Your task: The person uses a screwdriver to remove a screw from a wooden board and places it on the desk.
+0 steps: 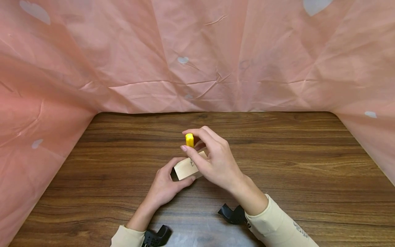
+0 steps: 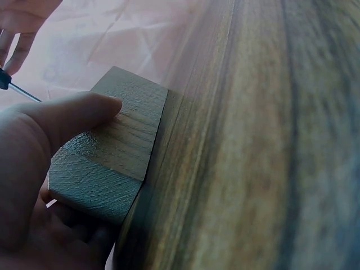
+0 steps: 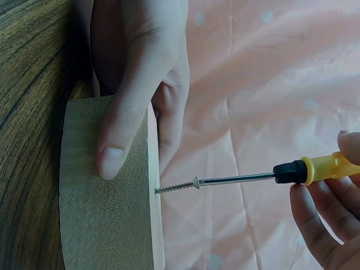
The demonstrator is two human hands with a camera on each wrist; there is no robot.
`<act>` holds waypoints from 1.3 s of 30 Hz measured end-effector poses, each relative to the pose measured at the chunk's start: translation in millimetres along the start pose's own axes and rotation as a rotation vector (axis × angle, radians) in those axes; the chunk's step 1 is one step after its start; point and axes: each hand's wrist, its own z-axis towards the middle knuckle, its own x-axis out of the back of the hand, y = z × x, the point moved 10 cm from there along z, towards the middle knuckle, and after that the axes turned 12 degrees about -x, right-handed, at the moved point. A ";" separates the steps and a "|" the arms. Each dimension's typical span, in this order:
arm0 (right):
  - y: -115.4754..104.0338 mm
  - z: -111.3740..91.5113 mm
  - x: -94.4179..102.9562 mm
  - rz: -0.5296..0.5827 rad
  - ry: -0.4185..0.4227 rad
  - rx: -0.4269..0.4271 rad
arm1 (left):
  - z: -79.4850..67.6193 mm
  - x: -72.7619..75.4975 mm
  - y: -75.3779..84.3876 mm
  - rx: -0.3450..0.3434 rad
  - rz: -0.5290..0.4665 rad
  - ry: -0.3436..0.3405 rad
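A pale wooden block (image 1: 186, 168) lies on the table, and my left hand (image 1: 163, 185) grips it by its sides, thumb on the near face. From the block's top face sticks a screw (image 3: 177, 187), most of its thread showing. Above it, my right hand (image 1: 217, 161) pinches the yellow handle of a screwdriver (image 1: 189, 140) between thumb and fingers. In the right wrist view the steel shaft (image 3: 239, 179) lines up with the screw and its tip meets the screw head. The left wrist view shows my left thumb (image 2: 84, 112) pressed on the block.
The brown wood-grain table (image 1: 293, 164) spreads around both hands. A pink cloth (image 1: 197, 61) with pale hearts hangs along its back and sides. Black wrist mounts (image 1: 231, 214) sit at the cuffs of both beige sleeves (image 1: 274, 223).
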 end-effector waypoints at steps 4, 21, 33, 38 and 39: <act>2.3 0.6 1.1 0.022 0.002 -0.036 | -0.3 -0.2 0.0 0.002 -0.006 -0.001; 3.7 0.4 1.6 0.005 0.015 -0.046 | -1.3 0.8 0.7 0.010 -0.003 0.000; 2.0 0.4 4.8 -0.003 0.037 -0.033 | -0.8 0.3 0.3 0.010 -0.007 -0.001; 3.2 1.0 4.1 0.021 0.032 -0.040 | -1.1 0.5 0.3 0.010 -0.004 -0.002; 3.4 1.1 3.9 0.025 0.031 -0.042 | -1.0 0.5 0.2 0.010 -0.004 -0.003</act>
